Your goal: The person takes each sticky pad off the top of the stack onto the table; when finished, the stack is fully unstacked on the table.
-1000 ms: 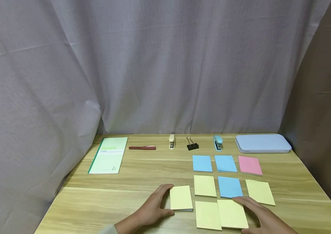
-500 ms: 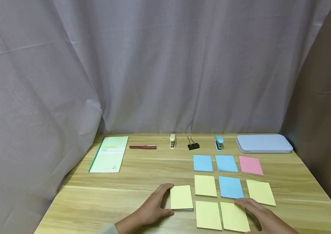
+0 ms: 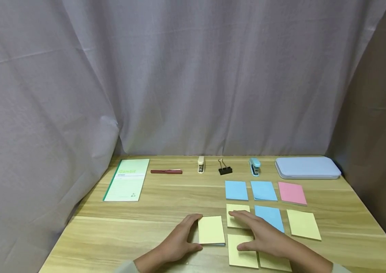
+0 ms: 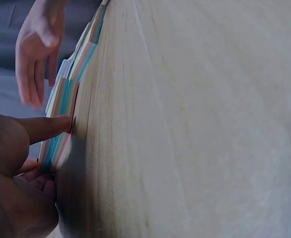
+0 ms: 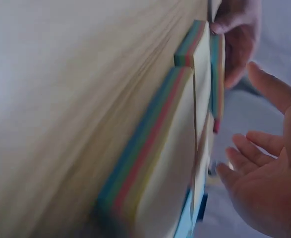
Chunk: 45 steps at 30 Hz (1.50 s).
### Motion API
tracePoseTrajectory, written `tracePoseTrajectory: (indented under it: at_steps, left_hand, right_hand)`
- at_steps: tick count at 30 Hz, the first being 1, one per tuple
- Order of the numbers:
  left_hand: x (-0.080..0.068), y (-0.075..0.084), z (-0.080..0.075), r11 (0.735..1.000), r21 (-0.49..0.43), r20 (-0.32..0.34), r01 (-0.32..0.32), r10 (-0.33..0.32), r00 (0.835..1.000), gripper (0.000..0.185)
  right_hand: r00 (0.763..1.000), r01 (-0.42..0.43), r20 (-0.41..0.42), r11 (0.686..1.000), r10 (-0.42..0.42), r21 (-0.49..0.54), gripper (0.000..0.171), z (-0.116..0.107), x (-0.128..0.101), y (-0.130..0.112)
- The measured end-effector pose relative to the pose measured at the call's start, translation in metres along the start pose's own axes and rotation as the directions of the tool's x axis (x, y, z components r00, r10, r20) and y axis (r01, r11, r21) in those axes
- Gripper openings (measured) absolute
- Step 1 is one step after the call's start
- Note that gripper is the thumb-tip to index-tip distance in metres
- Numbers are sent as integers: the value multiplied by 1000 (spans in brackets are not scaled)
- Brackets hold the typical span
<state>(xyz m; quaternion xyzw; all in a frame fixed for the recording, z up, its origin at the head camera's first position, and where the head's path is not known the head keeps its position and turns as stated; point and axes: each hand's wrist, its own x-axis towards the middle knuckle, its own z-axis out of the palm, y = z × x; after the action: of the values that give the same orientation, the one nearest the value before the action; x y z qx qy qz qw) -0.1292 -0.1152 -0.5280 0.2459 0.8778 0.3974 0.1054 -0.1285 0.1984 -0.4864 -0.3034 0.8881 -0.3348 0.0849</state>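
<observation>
Right hand (image 3: 264,239) has moved left from the near-right yellow pad and now hovers flat, fingers straight, over the yellow sticky-note pads (image 3: 242,250) just right of the left hand (image 3: 179,242). Left hand grips the leftmost yellow pad (image 3: 211,229) by its left edge, thumb and fingers curled round it on the wooden table (image 3: 145,235). Blue pad (image 3: 271,216) sits just beyond the right fingertips.

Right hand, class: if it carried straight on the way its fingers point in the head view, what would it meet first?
The right hand points left and away, fingertips over a yellow pad. Lowered, it would probably meet that pad first; its height is unclear.
</observation>
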Motion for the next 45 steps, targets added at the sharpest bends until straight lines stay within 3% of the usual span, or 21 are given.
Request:
tracePoseTrajectory:
  at_steps: [7,14,25,34,42,45]
  left_hand:
    - [0,-2,0,1000,-11,20,7,-7,1000,87]
    - [0,-2,0,1000,-13,28,16,-15,999,87]
    - [0,-2,-1,1000,-11,33,11,-10,999,90]
    - [2,-3,1,1000,11,4,-11,11,1000,83]
    - [2,-1,2,1000,23,-18,-5,5,1000,81]
    - [1,-1,2,1000,20,-16,1,-1,1000,80]
  right_hand:
    - [992,-3,128,1000,5,-17,101,27,37,-7]
    - [995,21,99,990,-7,-137,90,38,46,-13]
    - [997,41,69,996,-35,-80,87,33,41,-8]
    - [999,49,-2,997,-50,-64,83,8,6,-2]
    - [993,-34,-120,988,16,-152,84,-20,-60,20]
    - [985,-19,-174,983,-14,-183,86,-26,-84,38]
